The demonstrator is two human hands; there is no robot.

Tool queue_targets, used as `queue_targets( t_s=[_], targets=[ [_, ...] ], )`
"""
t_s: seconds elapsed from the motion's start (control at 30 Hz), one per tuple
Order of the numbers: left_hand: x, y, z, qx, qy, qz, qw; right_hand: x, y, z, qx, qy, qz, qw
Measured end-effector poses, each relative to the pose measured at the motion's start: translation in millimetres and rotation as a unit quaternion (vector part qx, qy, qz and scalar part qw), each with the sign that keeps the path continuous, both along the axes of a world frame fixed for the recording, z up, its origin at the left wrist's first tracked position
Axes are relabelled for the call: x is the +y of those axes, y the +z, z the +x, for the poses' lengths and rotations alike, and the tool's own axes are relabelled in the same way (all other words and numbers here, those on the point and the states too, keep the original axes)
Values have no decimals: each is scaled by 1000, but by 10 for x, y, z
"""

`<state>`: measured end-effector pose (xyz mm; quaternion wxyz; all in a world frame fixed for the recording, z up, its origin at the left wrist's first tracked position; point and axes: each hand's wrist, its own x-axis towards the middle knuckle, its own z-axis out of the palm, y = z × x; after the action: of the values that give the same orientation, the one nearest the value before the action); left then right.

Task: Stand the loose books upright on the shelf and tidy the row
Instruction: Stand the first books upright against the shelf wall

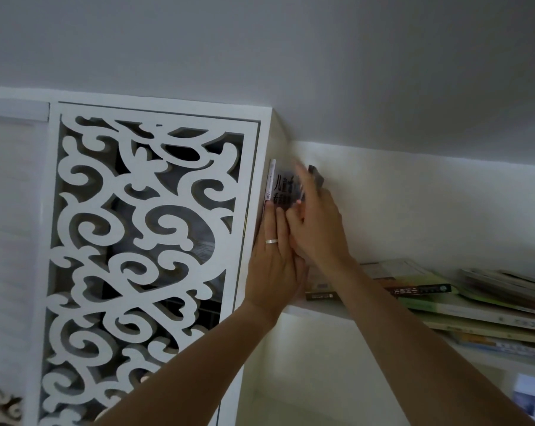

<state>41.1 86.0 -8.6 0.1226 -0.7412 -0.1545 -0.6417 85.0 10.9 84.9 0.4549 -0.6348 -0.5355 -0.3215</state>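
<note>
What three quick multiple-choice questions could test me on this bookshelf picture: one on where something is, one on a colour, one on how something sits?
1. Where does the upright book stand?
A. against the carved cabinet's side, at the shelf's left end
B. on top of the flat pile
C. on the floor

2. What colour is the carved cabinet panel?
A. black
B. white
C. red

3. How do the books on the right sit?
A. upright in a row
B. lying flat in loose piles
C. inside a box

Answers: 1 A, since the left hand and right hand hold it beside the cabinet's side wall; 2 B, its scrollwork is white; 3 B, their spines run sideways, stacked on the shelf.
</note>
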Motion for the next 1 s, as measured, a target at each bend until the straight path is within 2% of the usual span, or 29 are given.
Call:
queue_targets(
  t_s=[0.03,0.13,0.2,0.3,0.37,0.43,0.5,0.53,0.63,0.73,0.87,1.0],
  targets=[
    [32,-11,25,25,6,-9,1000,-42,-11,-10,-37,-40,-9,998],
    [54,20,3,25,-53,-63,996,-237,-6,45,-74,-147,-81,983],
    [80,65,-51,79,63,-2,995,-409,18,140,-113,-228,-139,957],
    [144,169,-160,185,188,61,963,-595,32,238,-215,-377,-114,894],
    [205,202,-210,233,262,91,932,-669,38,230,-254,-401,-121,872],
    [218,214,-280,268,289,107,913,-734,39,265,-247,-396,-203,861],
    [191,215,-341,266,269,106,920,-851,42,328,-209,-409,-270,846],
    [180,225,-341,258,250,95,928,-916,43,364,-203,-421,-265,843],
    [137,228,-309,207,190,63,958,-1110,2,408,-197,-455,-199,845],
    [115,199,-259,176,195,74,962,-1216,6,429,-154,-446,-115,874],
    [119,195,-236,160,202,88,962,-1077,-6,373,-28,-315,51,947],
    [180,145,-226,126,146,103,976,-577,-287,177,107,-157,107,976]
  ],
)
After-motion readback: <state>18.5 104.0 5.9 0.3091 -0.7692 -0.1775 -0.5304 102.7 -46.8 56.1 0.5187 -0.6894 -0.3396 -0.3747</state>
